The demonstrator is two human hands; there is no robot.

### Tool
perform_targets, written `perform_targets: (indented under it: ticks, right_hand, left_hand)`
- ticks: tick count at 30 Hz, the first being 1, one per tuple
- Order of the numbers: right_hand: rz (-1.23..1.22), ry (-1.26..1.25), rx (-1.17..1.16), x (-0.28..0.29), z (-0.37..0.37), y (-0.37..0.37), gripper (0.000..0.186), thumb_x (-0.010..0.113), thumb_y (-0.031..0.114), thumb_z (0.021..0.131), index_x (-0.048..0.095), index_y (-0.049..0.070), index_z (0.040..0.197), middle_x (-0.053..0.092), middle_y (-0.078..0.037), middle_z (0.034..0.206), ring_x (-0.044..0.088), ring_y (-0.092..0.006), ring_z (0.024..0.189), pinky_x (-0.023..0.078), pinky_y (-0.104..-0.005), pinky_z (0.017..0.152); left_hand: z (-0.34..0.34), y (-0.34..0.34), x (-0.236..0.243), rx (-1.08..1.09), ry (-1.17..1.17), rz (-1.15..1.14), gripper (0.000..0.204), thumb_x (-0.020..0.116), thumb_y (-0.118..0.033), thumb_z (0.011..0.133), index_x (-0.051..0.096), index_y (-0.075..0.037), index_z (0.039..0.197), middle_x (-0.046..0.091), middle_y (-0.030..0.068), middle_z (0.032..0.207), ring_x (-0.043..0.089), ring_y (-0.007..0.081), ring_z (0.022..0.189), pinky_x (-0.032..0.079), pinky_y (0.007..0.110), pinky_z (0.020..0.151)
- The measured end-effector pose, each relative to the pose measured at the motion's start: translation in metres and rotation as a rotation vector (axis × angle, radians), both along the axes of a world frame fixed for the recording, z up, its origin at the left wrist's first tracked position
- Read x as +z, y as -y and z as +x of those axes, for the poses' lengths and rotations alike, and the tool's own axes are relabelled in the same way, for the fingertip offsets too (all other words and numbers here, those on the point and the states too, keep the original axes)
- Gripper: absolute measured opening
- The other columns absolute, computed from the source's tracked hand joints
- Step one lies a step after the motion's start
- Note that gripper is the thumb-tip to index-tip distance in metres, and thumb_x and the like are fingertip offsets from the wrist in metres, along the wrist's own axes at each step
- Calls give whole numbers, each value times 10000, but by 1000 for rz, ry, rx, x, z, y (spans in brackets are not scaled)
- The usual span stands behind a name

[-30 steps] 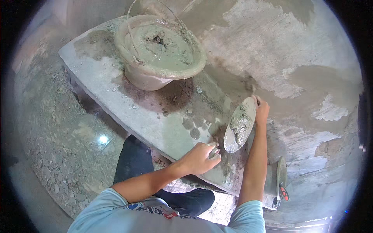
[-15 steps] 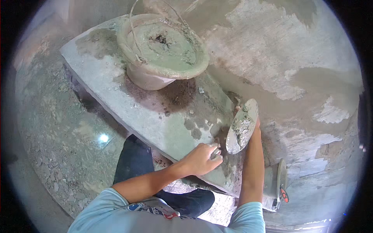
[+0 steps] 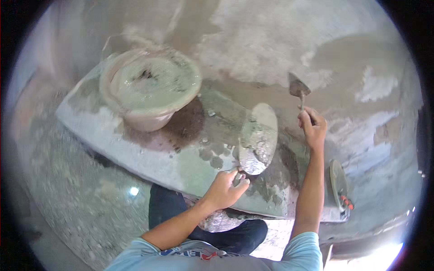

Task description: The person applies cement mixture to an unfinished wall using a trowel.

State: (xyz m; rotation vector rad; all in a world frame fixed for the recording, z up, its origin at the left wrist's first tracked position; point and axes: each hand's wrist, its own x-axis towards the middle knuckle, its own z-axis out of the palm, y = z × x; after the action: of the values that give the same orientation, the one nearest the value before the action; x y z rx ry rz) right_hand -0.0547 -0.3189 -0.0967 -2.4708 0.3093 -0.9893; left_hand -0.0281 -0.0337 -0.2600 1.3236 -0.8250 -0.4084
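My left hand (image 3: 224, 189) is closed at the near end of an oval metal plate (image 3: 246, 128), gripping what appears to be its handle. Lumps of wet grey mortar lie on the plate. My right hand (image 3: 312, 124) holds a small pointed trowel (image 3: 298, 86) by its handle, blade upward, to the right of the plate and against the background of the patchy grey surface. A bucket of grey-green mortar (image 3: 142, 119) with a wire handle stands on a grey slab (image 3: 95, 119) to the left of the plate.
A patchy plastered surface (image 3: 253, 36) spans the far side. A second container (image 3: 334, 185) with a red-orange handled tool (image 3: 347, 202) sits at the right. Rubble-strewn floor (image 3: 77, 194) lies at left, and my legs (image 3: 165, 203) are beside the slab.
The view has shifted. My right hand has moved out from behind the oval plate, and the trowel is now raised in full view to its right. The plate has moved leftward in the picture.
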Motion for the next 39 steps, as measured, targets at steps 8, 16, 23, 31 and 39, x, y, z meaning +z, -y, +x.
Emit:
perform_targets:
  ticks: [8,16,23,31,39]
  right_hand:
    - [-422,-52,186,18,-81,-81,212,771,107,788,709,-20,946,654,-144,779,627,-289,662,503,-358,602]
    - [-563,-167,73,9,-93,-93,216,767,126,790,714,12,965,660,-107,805,645,-298,676,508,-372,582]
    - [-623,-13,-129,-6,-78,-73,183,754,194,835,722,73,967,675,-53,854,664,-273,698,534,-370,592]
    - [-613,-84,-288,-55,-18,-5,229,698,289,888,733,117,1036,697,-66,969,686,-307,829,551,-411,687]
    - [-512,-471,-304,-70,28,13,327,593,298,896,701,234,1197,683,-130,1154,672,-403,975,545,-490,844]
  left_hand:
    - [-9,9,-8,11,-77,-110,170,663,-168,927,597,-12,912,534,-25,544,469,46,439,349,250,404]
    - [-10,-1,-4,40,-114,15,217,682,-164,887,645,43,938,681,137,818,629,176,766,486,341,705]
    - [-15,0,5,42,33,-10,219,684,-170,884,622,40,880,640,105,712,622,176,664,477,335,622]
    - [-8,3,6,-47,107,-34,268,648,-210,886,594,49,929,650,220,739,670,364,677,484,404,617]
    - [-8,0,2,-108,69,40,253,636,-206,898,620,19,1014,663,176,790,636,267,691,488,376,674]
